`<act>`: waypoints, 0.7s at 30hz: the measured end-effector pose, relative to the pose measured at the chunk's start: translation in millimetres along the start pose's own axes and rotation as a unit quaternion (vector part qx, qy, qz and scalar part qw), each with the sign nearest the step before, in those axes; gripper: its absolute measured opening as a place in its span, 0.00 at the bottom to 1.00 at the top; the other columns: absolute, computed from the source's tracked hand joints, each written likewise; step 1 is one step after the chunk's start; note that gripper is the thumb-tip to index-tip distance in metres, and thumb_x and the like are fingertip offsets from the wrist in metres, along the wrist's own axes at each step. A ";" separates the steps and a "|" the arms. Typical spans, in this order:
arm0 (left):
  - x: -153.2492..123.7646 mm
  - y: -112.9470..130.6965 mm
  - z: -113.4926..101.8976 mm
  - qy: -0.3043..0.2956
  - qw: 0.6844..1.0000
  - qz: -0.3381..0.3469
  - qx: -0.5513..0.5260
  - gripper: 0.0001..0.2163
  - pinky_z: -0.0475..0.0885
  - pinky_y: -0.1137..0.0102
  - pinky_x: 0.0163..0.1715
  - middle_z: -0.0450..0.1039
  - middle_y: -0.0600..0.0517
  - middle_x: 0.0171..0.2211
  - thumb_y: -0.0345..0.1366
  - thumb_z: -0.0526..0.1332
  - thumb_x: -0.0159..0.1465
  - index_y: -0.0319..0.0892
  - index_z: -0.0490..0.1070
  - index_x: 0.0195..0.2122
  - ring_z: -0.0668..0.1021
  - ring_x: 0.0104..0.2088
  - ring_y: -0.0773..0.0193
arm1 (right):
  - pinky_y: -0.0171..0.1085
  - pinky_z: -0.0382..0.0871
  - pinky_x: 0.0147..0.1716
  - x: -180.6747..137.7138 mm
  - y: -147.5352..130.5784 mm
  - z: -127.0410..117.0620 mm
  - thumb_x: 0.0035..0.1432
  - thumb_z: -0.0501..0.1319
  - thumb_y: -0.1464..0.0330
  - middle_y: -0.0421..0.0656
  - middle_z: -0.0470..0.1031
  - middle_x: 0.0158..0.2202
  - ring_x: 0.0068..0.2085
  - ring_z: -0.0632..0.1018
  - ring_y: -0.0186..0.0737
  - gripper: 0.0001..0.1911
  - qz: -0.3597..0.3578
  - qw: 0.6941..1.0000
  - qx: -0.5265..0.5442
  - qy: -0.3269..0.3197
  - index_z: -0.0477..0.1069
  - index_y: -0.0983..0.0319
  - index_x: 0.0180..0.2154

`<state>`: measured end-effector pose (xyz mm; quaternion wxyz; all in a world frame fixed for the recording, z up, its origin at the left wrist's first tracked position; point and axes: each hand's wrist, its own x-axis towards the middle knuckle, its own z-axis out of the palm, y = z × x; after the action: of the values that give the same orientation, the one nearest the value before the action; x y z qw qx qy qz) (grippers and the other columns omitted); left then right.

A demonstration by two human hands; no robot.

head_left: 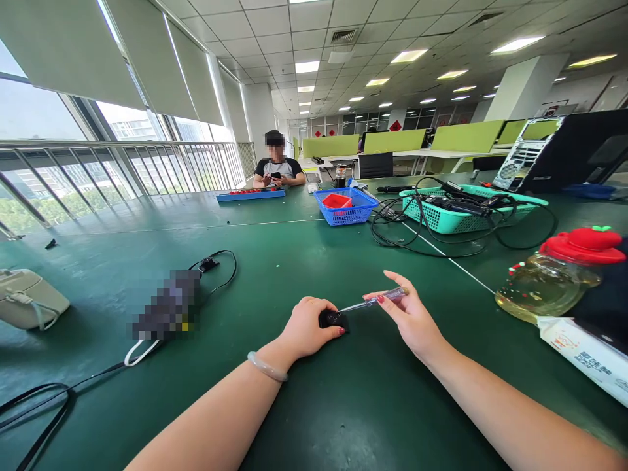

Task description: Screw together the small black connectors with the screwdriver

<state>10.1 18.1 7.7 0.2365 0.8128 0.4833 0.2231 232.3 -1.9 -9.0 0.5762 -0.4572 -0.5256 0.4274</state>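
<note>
On the green tabletop, my left hand [314, 327] is closed around a small black part [334, 319], thumb along its near side. The part's exact kind is hard to make out. In my right hand [409, 320] is a screwdriver [367, 303] with a clear handle, pinched between thumb and fingers, some fingers stretched out. Its shaft slants down to the left, and the tip meets or nearly meets the top of the black part. A pale bangle [267, 367] circles my left wrist.
Ahead stand a blue basket [346, 216] with a red tray and a teal basket [441, 222] full of black cables. A jug [544, 284] and a white box [586, 356] lie right; a blurred dark object [169, 304] and beige bag [32, 297] left. A person [277, 167] sits opposite.
</note>
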 end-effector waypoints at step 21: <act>0.1 0.9 0.6 -0.002 1.000 0.005 -0.004 0.13 0.68 0.58 0.52 0.79 0.50 0.42 0.40 0.70 0.54 0.47 0.77 0.41 0.74 0.49 0.52 | 0.52 0.67 0.51 -17.4 -8.2 10.3 0.64 0.55 0.52 0.45 0.77 0.40 0.45 0.77 0.46 0.22 -0.162 0.983 -0.090 0.018 0.54 0.54 0.54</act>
<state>11.1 17.7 7.8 0.2395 0.8150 0.4776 0.2241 220.7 -19.8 -4.4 0.6036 -0.4239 -0.6184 0.2713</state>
